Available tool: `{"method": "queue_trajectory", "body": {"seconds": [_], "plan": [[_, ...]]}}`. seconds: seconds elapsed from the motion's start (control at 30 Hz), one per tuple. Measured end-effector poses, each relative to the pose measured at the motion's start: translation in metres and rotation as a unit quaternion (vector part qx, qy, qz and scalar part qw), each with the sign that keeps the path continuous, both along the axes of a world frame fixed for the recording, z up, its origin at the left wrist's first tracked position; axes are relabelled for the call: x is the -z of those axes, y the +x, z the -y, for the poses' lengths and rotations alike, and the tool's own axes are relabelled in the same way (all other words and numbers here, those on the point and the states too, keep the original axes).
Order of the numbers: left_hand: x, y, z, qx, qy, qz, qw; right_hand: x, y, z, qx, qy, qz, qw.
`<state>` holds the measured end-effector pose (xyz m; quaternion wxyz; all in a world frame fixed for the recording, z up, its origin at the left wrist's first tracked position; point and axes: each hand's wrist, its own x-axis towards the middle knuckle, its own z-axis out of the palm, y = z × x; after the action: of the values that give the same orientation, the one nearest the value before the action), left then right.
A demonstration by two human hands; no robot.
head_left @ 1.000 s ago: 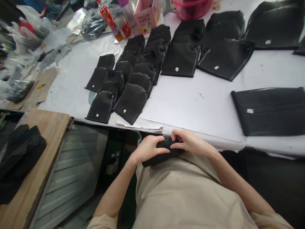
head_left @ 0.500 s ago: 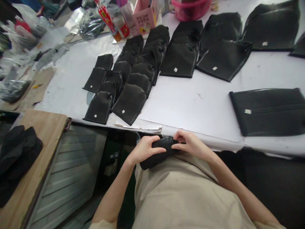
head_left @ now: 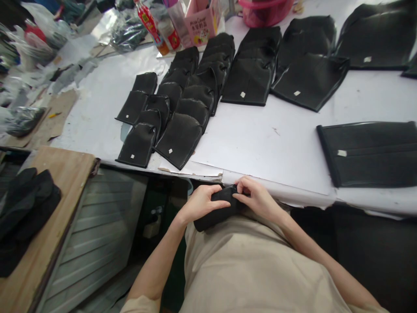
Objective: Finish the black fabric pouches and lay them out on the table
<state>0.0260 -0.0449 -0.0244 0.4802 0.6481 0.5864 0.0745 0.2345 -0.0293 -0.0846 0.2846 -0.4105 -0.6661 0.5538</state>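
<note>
A black sleeve-like piece (head_left: 215, 214) rests against my front, just below the table edge. My left hand (head_left: 202, 203) is wrapped round its left part, the thumb lying on top. At its right end, my right hand (head_left: 256, 196) pinches the edge between thumb and fingers. The exact spot under the right fingertips is hidden. On the table beyond lie several black flat pieces like it, such as one with a small white label (head_left: 179, 137) and a larger one (head_left: 371, 154) at the right.
The white-covered table (head_left: 247, 139) spans the front. At its back stand a red-labelled bottle (head_left: 148, 21), a pink box (head_left: 200, 26) and a pink basket (head_left: 265, 13). To the left, black cloth (head_left: 26, 208) lies on a wooden board (head_left: 73, 169); plastic bags (head_left: 35, 39) lie farther back.
My right fingers have shifted slightly along the end of the black piece. My left hand keeps its hold. The whole view has moved a little.
</note>
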Motion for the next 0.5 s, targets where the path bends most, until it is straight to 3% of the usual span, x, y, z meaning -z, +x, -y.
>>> {"method": "queue_trajectory", "body": {"seconds": [0.1,0.2,0.4,0.5], "plan": [[0.002,0.000,-0.003,-0.023,0.004,0.005,1.000,0.001,-0.005,0.010,0.032,0.191,0.056,0.979],[0.005,-0.003,-0.005,-0.041,-0.001,0.021,0.999,0.001,-0.005,0.014,0.031,0.289,0.057,0.955],[0.010,-0.004,-0.004,-0.029,0.011,0.017,0.999,-0.002,-0.006,0.004,0.053,0.211,0.059,0.974],[0.008,-0.004,-0.004,-0.016,0.019,0.015,1.000,-0.006,-0.009,0.001,0.026,0.226,0.092,0.969]]}}
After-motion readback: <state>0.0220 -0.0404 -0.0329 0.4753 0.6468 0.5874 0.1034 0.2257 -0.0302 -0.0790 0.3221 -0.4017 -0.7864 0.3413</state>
